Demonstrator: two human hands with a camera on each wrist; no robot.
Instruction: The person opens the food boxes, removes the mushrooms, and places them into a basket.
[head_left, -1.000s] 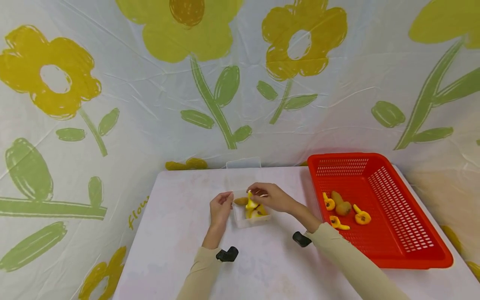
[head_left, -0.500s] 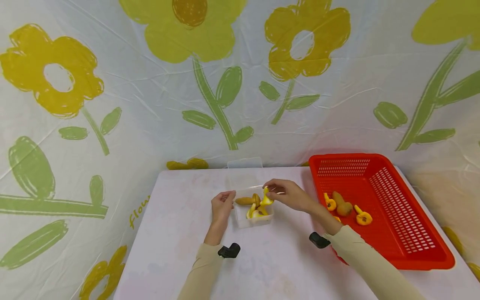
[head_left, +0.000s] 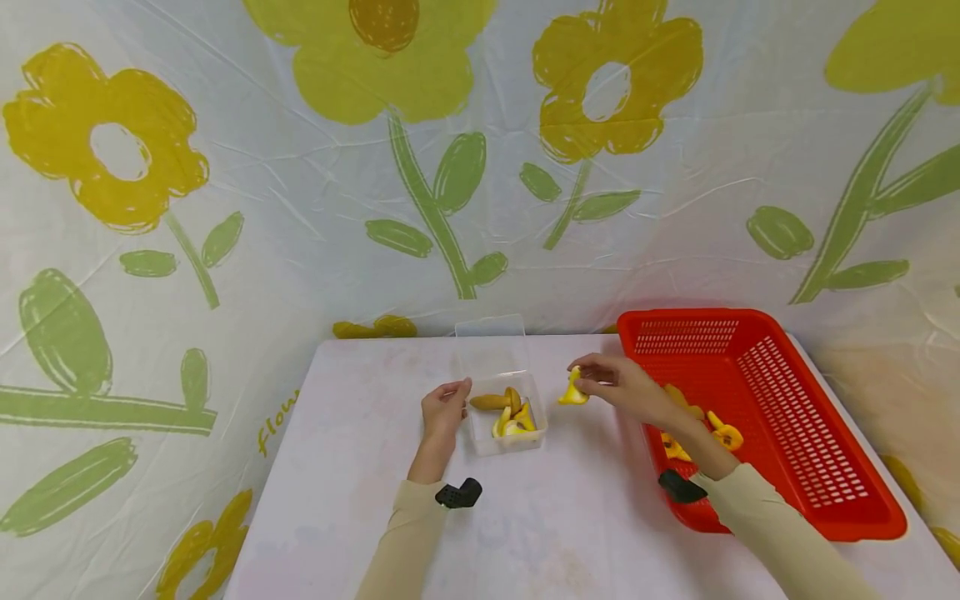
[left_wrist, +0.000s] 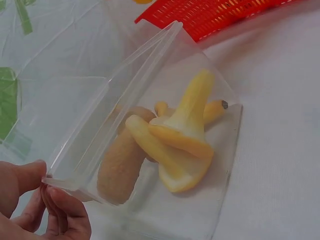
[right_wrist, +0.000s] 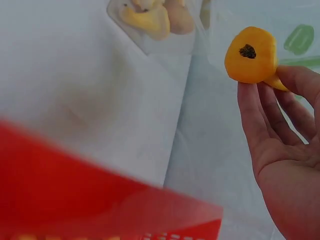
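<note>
A clear plastic box (head_left: 508, 447) with its lid tilted back stands on the table. My left hand (head_left: 442, 410) pinches the box's left rim between thumb and fingers. Inside lie brown mushrooms (left_wrist: 120, 170) and yellow mushrooms (left_wrist: 192, 115), some overlapping. To the right of the box, my right hand (head_left: 630, 387) holds another yellow mushroom (head_left: 573, 388) by its stem, in the air. In the right wrist view this mushroom's wide orange-yellow cap (right_wrist: 257, 57) faces the camera and shows a dark patch.
A red perforated basket (head_left: 795, 400) stands on the right of the table, partly under my right forearm. It holds several yellow and brown mushrooms (head_left: 726, 433). A flower-print cloth (head_left: 300, 208) hangs behind the table (head_left: 337, 500).
My right hand has lifted the yellow mushroom out of the box and moved right with it, towards the red basket. My left hand has kept its hold on the box rim.
</note>
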